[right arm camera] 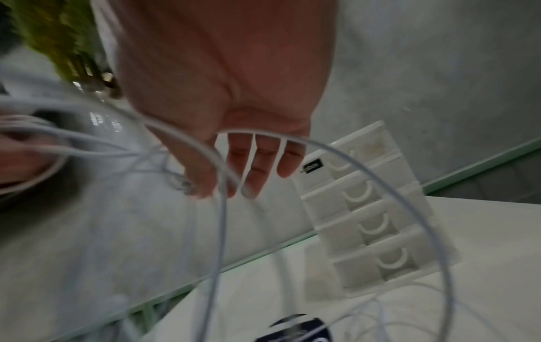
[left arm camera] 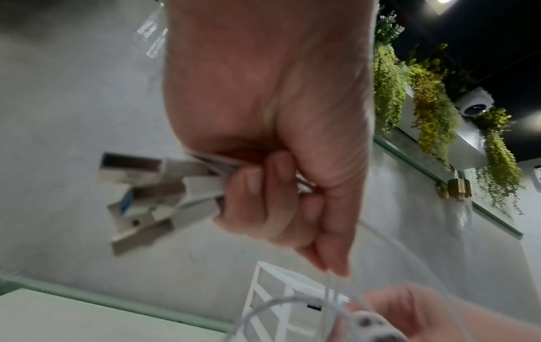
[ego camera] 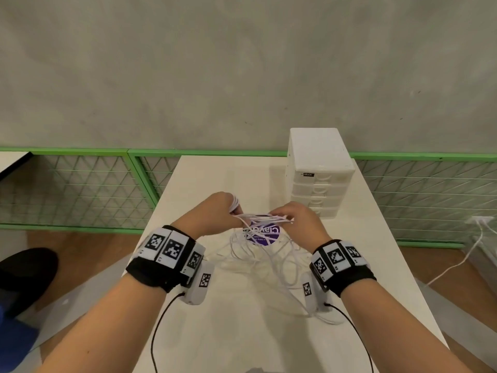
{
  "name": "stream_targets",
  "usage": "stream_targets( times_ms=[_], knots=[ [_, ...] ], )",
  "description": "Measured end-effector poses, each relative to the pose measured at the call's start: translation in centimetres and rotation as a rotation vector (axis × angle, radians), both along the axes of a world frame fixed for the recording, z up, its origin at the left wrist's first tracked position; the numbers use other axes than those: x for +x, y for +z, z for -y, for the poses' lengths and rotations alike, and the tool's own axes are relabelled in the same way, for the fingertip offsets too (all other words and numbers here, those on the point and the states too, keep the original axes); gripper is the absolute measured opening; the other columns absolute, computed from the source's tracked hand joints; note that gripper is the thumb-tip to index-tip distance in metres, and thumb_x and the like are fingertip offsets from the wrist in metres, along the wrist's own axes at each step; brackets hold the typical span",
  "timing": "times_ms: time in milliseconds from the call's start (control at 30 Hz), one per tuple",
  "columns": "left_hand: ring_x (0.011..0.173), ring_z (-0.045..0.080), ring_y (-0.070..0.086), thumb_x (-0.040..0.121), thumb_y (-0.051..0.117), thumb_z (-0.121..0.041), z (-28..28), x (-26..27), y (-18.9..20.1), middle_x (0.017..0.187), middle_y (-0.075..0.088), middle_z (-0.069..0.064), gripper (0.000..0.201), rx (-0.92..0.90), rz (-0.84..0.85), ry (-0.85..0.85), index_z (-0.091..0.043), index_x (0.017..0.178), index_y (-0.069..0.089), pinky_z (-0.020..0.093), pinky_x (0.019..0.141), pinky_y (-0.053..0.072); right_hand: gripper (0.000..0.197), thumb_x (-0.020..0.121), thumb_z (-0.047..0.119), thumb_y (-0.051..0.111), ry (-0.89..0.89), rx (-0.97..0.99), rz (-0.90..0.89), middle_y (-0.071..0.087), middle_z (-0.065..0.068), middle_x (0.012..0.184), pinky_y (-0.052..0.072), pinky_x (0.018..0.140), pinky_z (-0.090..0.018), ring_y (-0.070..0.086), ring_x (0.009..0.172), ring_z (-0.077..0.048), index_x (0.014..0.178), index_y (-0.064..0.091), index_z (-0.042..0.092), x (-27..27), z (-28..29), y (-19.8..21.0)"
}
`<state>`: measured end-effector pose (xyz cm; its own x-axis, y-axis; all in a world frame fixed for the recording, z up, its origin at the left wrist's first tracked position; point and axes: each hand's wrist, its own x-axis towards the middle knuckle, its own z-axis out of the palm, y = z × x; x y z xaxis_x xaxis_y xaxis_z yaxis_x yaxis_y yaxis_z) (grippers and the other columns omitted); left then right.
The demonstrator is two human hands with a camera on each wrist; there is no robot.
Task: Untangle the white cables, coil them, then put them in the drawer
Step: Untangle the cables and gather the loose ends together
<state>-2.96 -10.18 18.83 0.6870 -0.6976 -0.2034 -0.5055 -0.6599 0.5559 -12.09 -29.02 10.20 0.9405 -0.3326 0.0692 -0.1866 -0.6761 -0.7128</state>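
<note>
A tangle of white cables (ego camera: pixel 258 254) hangs between my two raised hands and trails onto the white table (ego camera: pixel 228 332). My left hand (ego camera: pixel 235 212) is a fist around a bundle of strands; in the left wrist view the left hand (left arm camera: pixel 263 192) grips several USB plugs (left arm camera: pixel 137 185) that stick out of it. My right hand (ego camera: pixel 279 215) pinches strands a little to the right. In the right wrist view the right hand (right arm camera: pixel 210 185) has thumb and forefinger on a cable (right arm camera: pixel 223 219) while the other fingers stay straighter. The white drawer unit (ego camera: pixel 320 162) stands at the back right, all drawers closed.
A purple round label (ego camera: pixel 266 232) lies on the table under the cables. Green mesh fencing (ego camera: pixel 80 189) runs behind the table on both sides. Another white cord (ego camera: pixel 457 265) lies on the floor at the right. A black shoe (ego camera: pixel 27 275) shows at the left.
</note>
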Motion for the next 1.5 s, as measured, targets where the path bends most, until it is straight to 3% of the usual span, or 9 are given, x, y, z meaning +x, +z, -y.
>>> stream_targets(
  times_ms=[300,400,533,667,967,1033,1267,1400,1500],
  knots=[
    [0.038,0.005,0.042,0.075,0.079,-0.035,-1.5,0.7,1.7,0.058,0.052,-0.002,0.032,-0.141,-0.019,0.148,-0.008,0.08,0.064,0.015,0.032,0.031,0.041,0.078,0.016,0.073,-0.012,0.093,-0.147,0.062,0.001,0.104,0.049,0.087,-0.03,0.06,0.105,-0.019,0.115,0.061,0.026,-0.9,1.9,-1.9],
    [0.042,-0.009,0.05,0.074,0.081,-0.027,-0.8,0.4,1.9,0.062,0.058,-0.008,0.023,-0.225,-0.05,0.119,-0.012,0.075,0.064,0.006,0.037,0.032,0.081,0.077,0.009,0.073,0.174,0.226,0.017,0.042,0.005,0.129,0.036,0.088,-0.004,0.041,0.124,-0.006,0.144,0.03,0.025,-0.3,0.0,0.4],
    [0.044,0.0,0.046,0.081,0.075,-0.026,-0.2,0.6,2.2,0.058,0.054,-0.005,0.023,-0.334,0.043,0.175,-0.018,0.065,0.06,0.008,0.042,0.032,0.062,0.076,0.0,0.066,0.224,0.198,0.356,0.05,0.011,0.127,0.029,0.093,0.001,0.046,0.118,0.003,0.13,0.048,0.027,0.1,-3.0,3.5],
    [0.045,-0.003,0.048,0.086,0.07,-0.024,0.0,1.3,3.8,0.059,0.053,-0.008,0.021,-0.489,0.152,0.237,-0.01,0.072,0.061,0.007,0.042,0.032,0.03,0.085,0.011,0.058,0.353,0.053,0.052,0.065,0.007,0.114,0.048,0.081,-0.018,0.06,0.091,-0.004,0.109,0.066,0.026,0.8,-4.3,1.7],
    [0.052,0.003,0.046,0.082,0.073,-0.02,-1.6,4.1,5.8,0.056,0.051,-0.006,0.036,-0.654,0.311,0.436,-0.021,0.056,0.048,0.01,0.046,0.032,0.049,0.086,0.03,0.054,0.296,-0.349,-0.443,0.051,0.008,0.136,0.006,0.117,-0.026,0.042,0.128,-0.008,0.134,0.043,0.029,-2.3,0.5,-6.1],
    [0.049,0.008,0.042,0.083,0.073,-0.023,-1.6,4.2,4.8,0.052,0.046,-0.004,0.038,-0.599,0.31,0.442,-0.019,0.056,0.046,0.019,0.047,0.033,0.048,0.084,0.014,0.052,0.272,-0.167,-0.489,0.054,0.003,0.133,0.021,0.115,-0.029,0.048,0.124,-0.014,0.131,0.048,0.024,-2.9,1.2,-6.5],
    [0.05,0.014,0.042,0.086,0.067,-0.029,0.5,2.9,3.2,0.052,0.042,-0.004,0.035,-0.27,0.322,0.318,-0.013,0.059,0.05,0.022,0.045,0.026,0.035,0.082,-0.008,0.041,-0.049,0.623,0.316,0.061,-0.002,0.089,0.047,0.075,-0.022,0.059,0.084,-0.012,0.103,0.061,0.012,-2.0,0.1,2.0],
    [0.053,0.018,0.041,0.084,0.067,-0.027,2.5,1.8,4.0,0.052,0.041,-0.002,0.037,-0.215,0.354,0.261,-0.016,0.056,0.045,0.026,0.047,0.028,0.047,0.083,0.028,0.052,0.039,0.64,0.455,0.056,-0.002,0.119,0.041,0.096,-0.023,0.053,0.112,-0.009,0.129,0.047,0.02,-1.0,-1.9,6.1],
    [0.053,0.016,0.043,0.084,0.067,-0.029,3.8,0.8,5.0,0.055,0.046,-0.003,0.038,-0.211,0.361,0.167,-0.018,0.056,0.044,0.028,0.051,0.028,0.11,0.067,0.047,0.077,0.152,0.376,0.233,0.037,0.009,0.145,0.028,0.105,-0.019,0.033,0.133,-0.002,0.149,0.007,0.026,0.5,-3.6,6.2]
  ],
)
